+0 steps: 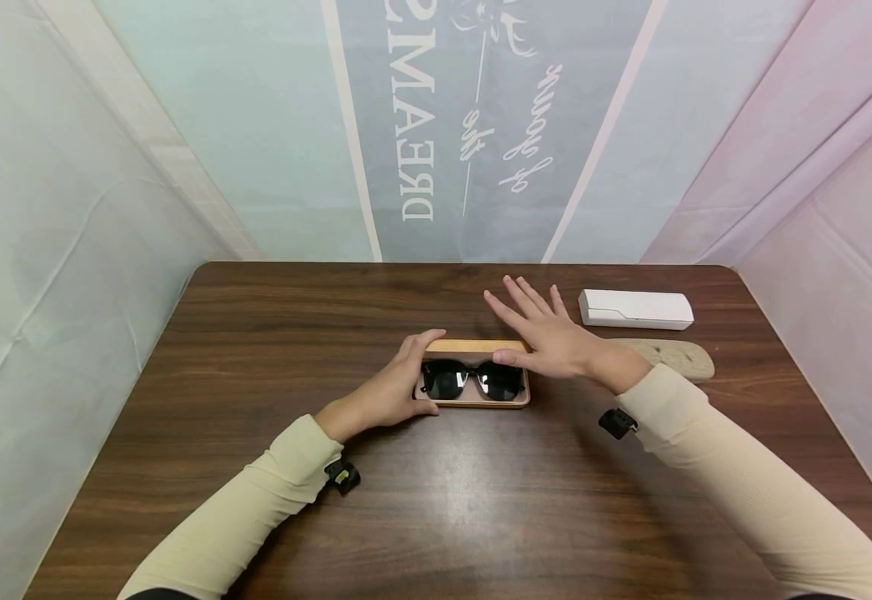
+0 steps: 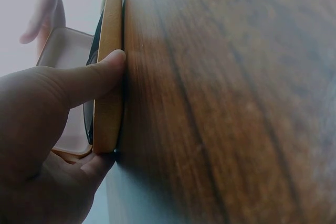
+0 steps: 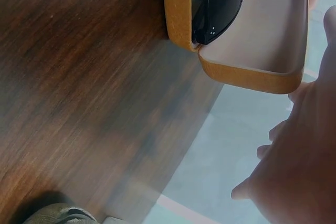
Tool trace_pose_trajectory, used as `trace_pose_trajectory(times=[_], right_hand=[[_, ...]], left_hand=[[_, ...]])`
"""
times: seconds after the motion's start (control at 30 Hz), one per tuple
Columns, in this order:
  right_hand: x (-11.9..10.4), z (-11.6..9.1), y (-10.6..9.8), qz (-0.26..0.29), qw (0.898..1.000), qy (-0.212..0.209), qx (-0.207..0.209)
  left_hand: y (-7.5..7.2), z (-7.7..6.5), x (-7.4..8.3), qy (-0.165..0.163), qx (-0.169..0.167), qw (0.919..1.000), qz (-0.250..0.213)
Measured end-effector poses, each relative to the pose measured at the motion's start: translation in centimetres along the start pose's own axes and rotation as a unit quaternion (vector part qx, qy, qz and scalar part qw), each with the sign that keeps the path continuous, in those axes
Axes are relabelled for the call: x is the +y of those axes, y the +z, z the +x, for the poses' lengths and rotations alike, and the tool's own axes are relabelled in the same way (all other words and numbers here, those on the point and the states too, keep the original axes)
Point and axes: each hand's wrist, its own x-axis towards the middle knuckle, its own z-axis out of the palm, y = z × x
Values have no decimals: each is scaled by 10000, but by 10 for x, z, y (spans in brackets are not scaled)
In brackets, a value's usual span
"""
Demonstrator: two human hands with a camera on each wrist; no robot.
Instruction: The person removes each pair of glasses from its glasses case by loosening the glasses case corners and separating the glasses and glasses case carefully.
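An orange-brown glasses case [image 1: 477,405] with a pale lining stands open on the table, its lid [image 3: 252,80] raised at the back. Inside lie dark sunglasses [image 1: 447,381]. My left hand [image 1: 391,390] grips the case's left end; in the left wrist view the thumb [image 2: 100,77] presses the front wall [image 2: 109,35] and the other fingers are behind. With fingers spread and straight, my right hand [image 1: 552,342] is at the lid's right end, thumb overlapping the lid in the head view. The right wrist view shows its fingers beyond the lid.
At the back right of the brown wooden table [image 1: 278,333] is a white oblong box [image 1: 634,308]. In front of it lies a beige case [image 1: 672,358], partly behind the right forearm. A printed curtain [image 1: 496,233] hangs behind the table's far edge.
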Motion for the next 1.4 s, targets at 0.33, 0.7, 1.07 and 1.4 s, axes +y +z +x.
trace_pose_trajectory(times=[0.33,0.7,1.07,1.4], right_hand=[[-9,-5,-1,-156,9997,-159,62],[-14,-12,2,-277,9987,-359,215],[-24,-22,4,-392,9967,-674,236],[-31,-26,6,-482,9951,-812,301]], left_hand=[[0,0,-1,-7,14,10000,-29],[1,0,-2,39,32,10000,-42],[0,-1,-2,0,-2,10000,-48],[0,0,-2,-5,-7,10000,-66]])
